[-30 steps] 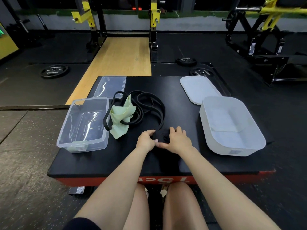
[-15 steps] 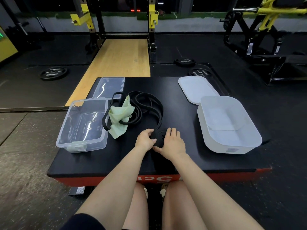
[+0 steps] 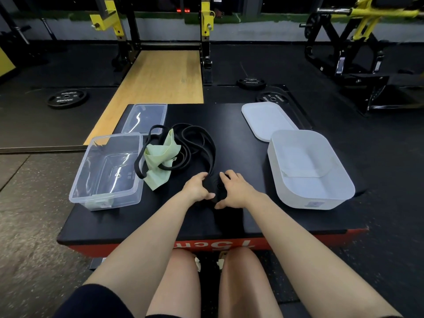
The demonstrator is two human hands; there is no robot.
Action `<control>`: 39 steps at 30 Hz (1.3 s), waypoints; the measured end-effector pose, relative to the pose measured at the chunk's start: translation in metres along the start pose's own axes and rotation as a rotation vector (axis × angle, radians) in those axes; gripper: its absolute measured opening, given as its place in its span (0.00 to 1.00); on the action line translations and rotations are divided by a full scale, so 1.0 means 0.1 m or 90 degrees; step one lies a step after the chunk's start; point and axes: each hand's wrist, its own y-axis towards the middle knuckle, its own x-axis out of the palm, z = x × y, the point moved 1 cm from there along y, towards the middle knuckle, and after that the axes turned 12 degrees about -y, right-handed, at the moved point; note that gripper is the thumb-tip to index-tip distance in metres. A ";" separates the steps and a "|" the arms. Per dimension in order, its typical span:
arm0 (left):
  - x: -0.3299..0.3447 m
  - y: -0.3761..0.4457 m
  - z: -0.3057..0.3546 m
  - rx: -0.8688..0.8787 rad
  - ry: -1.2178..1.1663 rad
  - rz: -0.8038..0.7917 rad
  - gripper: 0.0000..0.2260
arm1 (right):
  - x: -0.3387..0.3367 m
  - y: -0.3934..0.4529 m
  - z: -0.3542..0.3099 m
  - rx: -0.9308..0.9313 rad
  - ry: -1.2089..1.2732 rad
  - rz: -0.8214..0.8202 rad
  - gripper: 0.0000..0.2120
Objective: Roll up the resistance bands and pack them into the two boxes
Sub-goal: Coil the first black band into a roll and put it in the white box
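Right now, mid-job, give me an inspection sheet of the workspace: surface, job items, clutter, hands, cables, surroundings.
Surface: black padded platform with a red front edge, on a gym floor.
Job's things: black band roll between both hands, its loose tail running back to the black bands pile; green band crumpled among them; clear box on the left and white box on the right, no bands seen inside either; clear lid and white lid lying behind their boxes.
Clutter: nothing seen.
Hands: left hand and right hand grip the roll.
Cables: nothing seen.
Surroundings: wooden lifting platform, weight plates, yellow-and-black racks.
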 end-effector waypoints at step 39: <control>-0.08 0.03 -0.10 0.056 -0.083 0.055 0.18 | 0.02 0.01 0.05 -0.034 -0.049 0.022 0.50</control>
